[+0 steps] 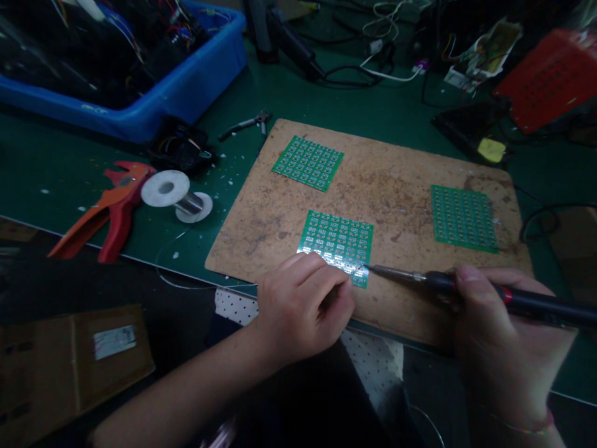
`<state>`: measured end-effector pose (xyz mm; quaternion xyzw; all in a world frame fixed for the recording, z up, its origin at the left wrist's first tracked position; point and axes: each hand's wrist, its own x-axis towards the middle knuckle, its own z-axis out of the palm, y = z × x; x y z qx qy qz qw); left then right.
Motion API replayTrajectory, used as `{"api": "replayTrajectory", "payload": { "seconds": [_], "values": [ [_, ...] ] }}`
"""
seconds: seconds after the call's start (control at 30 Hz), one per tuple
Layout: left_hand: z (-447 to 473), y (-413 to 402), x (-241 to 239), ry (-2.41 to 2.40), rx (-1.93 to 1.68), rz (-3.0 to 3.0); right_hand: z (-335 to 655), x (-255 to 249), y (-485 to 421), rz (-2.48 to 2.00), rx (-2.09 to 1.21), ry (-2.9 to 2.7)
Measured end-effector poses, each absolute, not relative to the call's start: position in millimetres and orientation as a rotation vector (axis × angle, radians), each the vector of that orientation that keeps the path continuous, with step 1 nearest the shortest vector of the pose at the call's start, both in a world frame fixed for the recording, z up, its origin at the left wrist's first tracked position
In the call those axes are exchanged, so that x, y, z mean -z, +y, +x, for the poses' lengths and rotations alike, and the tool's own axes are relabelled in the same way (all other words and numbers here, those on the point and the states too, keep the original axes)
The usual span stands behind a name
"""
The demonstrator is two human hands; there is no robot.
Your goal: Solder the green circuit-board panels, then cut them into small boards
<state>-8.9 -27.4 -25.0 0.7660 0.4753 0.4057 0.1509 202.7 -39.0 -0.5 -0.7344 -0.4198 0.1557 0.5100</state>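
Observation:
My right hand [494, 336] is closed round a black and red soldering iron [466, 288]. Its metal tip touches the near right corner of a green circuit board panel [339, 239] on a brown cork mat [373, 186]. My left hand [303, 305] is curled in a loose fist at the panel's near edge, fingers pinched together. A thin solder wire may be in them, but I cannot make it out. Two more green panels lie on the mat, one at the far left [308, 162] and one at the right [463, 218].
A solder spool [175, 194] and orange-red cutters [109, 208] lie left of the mat on the green bench. Small pliers [245, 124] sit beyond. A blue bin [140, 81] of wires stands far left, a red box [550, 78] far right. Cables cross the back.

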Motion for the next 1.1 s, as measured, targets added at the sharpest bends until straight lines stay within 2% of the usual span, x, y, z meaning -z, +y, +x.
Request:
{"api": "replayTrajectory", "payload": {
  "seconds": [0.7, 0.93, 1.1],
  "values": [
    [-6.3, -25.9, 24.0, 1.407, -1.073, 2.252, 201.0, -1.2, -39.0, -1.767, -0.36, -1.021],
    [-16.7, -27.4, 19.9, 1.331, -1.44, 2.155, 202.1, 0.3, -39.0, -1.722, -0.401, -0.971],
    [-38.9, -27.8, 11.8, 1.458, -1.363, 2.196, 204.5, 5.2, -37.2, -1.591, -0.386, -0.887]
  ]
}}
